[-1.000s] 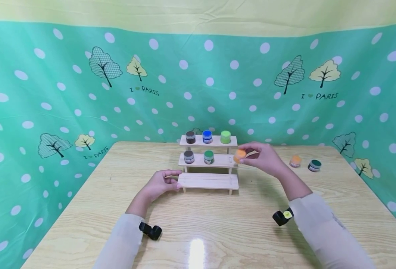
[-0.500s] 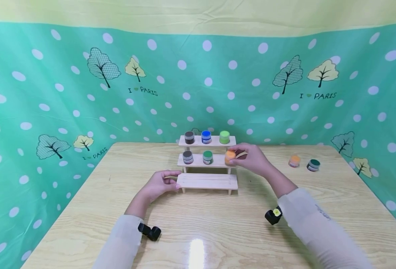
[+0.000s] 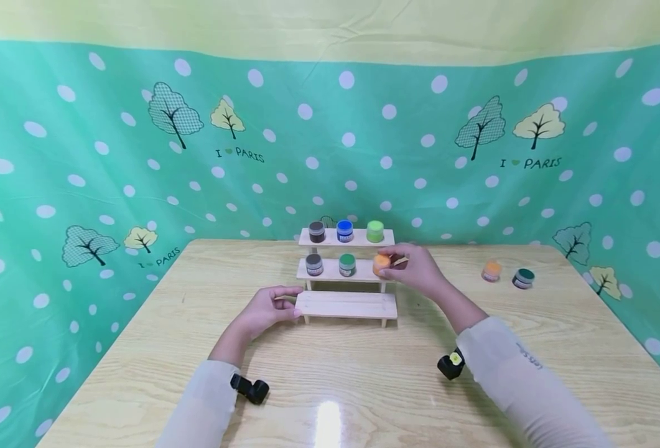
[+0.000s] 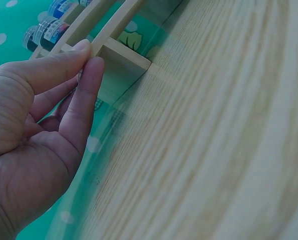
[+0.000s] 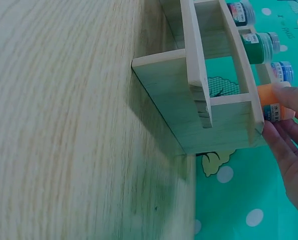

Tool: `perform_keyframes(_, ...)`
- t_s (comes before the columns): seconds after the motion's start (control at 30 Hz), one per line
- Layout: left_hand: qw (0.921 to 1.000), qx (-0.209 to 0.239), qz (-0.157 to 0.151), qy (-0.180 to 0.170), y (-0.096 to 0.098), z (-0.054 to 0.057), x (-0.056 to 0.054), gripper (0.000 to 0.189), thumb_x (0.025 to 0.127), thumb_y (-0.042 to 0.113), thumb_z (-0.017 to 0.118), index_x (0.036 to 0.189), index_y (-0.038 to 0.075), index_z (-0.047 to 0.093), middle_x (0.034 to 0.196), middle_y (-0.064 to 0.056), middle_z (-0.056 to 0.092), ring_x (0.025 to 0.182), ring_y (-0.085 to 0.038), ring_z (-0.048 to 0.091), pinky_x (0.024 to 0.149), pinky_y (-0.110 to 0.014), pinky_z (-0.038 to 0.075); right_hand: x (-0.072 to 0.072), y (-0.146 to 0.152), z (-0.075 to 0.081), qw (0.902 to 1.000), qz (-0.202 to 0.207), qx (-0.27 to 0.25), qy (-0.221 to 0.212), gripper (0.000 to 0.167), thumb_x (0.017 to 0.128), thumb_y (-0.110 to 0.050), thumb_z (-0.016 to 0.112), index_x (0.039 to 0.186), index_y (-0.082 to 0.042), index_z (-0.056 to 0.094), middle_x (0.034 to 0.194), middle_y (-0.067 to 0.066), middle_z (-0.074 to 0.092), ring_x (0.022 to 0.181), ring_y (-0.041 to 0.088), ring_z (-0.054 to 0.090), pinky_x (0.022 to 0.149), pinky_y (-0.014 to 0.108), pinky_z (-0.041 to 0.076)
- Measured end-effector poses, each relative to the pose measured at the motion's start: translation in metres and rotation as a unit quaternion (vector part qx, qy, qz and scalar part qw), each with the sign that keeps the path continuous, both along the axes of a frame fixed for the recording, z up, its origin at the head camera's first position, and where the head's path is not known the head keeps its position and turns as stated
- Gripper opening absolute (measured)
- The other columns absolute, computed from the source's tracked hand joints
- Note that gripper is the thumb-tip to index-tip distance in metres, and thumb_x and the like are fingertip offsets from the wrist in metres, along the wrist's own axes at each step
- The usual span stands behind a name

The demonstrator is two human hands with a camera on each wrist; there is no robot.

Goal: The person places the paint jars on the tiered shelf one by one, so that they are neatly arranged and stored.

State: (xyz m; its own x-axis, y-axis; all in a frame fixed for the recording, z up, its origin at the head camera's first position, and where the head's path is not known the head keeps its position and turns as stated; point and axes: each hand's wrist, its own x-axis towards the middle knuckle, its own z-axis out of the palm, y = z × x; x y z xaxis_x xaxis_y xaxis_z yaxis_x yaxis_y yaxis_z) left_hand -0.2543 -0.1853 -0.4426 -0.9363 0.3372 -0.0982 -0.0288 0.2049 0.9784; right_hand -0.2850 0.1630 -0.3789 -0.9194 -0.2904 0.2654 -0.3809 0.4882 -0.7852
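Jar of orange colour (image 3: 380, 266) is upright at the right end of the middle board (image 3: 363, 268), beside the green jar (image 3: 347, 265), and it seems to rest on the wood. The right hand (image 3: 416, 270) grips it between thumb and fingers. The left hand (image 3: 265, 309) pinches the left end of the lowest board (image 3: 346, 305), perhaps to keep the rack steady. So I judge the step in hand is the setting down of this jar. The next move calls for loosening the right fingers gently, without tipping it. Near the back right corner of the desk (image 3: 307, 367) stand another orange jar (image 3: 491, 271) and a dark green jar (image 3: 523, 279), both untouched.
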Motion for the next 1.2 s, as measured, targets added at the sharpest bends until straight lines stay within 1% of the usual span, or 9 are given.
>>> perform_keyframes(0.27,1.0000,0.008,0.003,-0.006,0.000,-0.003,-0.001,0.057,0.082,-0.002,0.075,0.135,-0.004,0.054,0.091,-0.013,0.067,0.082,-0.020,0.066,0.077,-0.031,0.059,0.000,-0.001,-0.002,1.0000,-0.006,0.003,0.003,0.040,0.081,-0.007,0.080,0.119,-0.001,0.068,0.104,0.012,0.065,0.093,0.025,0.064,0.077,0.026,0.058)
perform_keyframes(0.5,0.9999,0.007,0.006,-0.006,0.001,-0.004,-0.001,0.057,0.082,-0.003,0.075,0.134,-0.003,0.054,0.090,-0.013,0.066,0.081,-0.020,0.065,0.077,-0.031,0.059,0.002,0.001,-0.002,0.9998,-0.016,0.001,0.007,0.041,0.080,-0.008,0.081,0.119,-0.003,0.068,0.107,0.012,0.066,0.097,0.026,0.065,0.080,0.028,0.058)
perform_keyframes(0.63,1.0000,0.008,0.004,-0.003,0.001,-0.004,-0.001,0.058,0.081,-0.003,0.075,0.135,-0.003,0.054,0.090,-0.013,0.066,0.081,-0.020,0.065,0.078,-0.031,0.059,0.007,0.005,-0.003,0.9995,-0.027,-0.011,0.013,0.040,0.081,-0.009,0.080,0.119,-0.004,0.068,0.112,0.011,0.066,0.100,0.027,0.064,0.083,0.030,0.058)
perform_keyframes(0.77,1.0000,0.005,0.004,0.001,0.000,-0.004,0.000,0.057,0.082,-0.002,0.075,0.135,-0.004,0.054,0.090,-0.012,0.066,0.082,-0.020,0.065,0.077,-0.031,0.059,0.011,0.012,-0.003,0.9989,-0.033,-0.029,0.016,0.039,0.082,-0.008,0.079,0.119,-0.002,0.067,0.115,0.013,0.065,0.102,0.032,0.062,0.085,0.036,0.057)
perform_keyframes(0.97,1.0000,0.000,0.006,-0.002,0.000,-0.003,0.000,0.056,0.082,-0.001,0.075,0.135,-0.003,0.054,0.091,-0.012,0.067,0.082,-0.020,0.065,0.077,-0.031,0.059,0.018,0.025,-0.003,0.9985,-0.033,-0.035,0.025,0.040,0.084,-0.009,0.078,0.121,-0.003,0.066,0.119,0.015,0.063,0.105,0.034,0.061,0.088,0.043,0.056)
perform_keyframes(1.1,1.0000,0.000,0.005,-0.003,0.000,-0.003,0.000,0.057,0.083,-0.001,0.075,0.135,-0.003,0.054,0.092,-0.012,0.066,0.082,-0.020,0.065,0.077,-0.032,0.059,0.024,0.034,0.000,0.9988,-0.026,-0.038,0.020,0.044,0.083,-0.008,0.078,0.125,-0.003,0.063,0.120,0.013,0.061,0.107,0.035,0.060,0.090,0.042,0.055)
perform_keyframes(1.2,1.0000,0.003,0.004,-0.002,0.000,-0.003,0.000,0.057,0.083,0.000,0.075,0.135,-0.004,0.053,0.092,-0.012,0.066,0.082,-0.019,0.065,0.077,-0.031,0.059,0.027,0.042,0.002,0.9990,-0.023,-0.035,0.016,0.047,0.084,-0.008,0.078,0.128,-0.002,0.061,0.123,0.013,0.060,0.109,0.036,0.059,0.090,0.037,0.055)
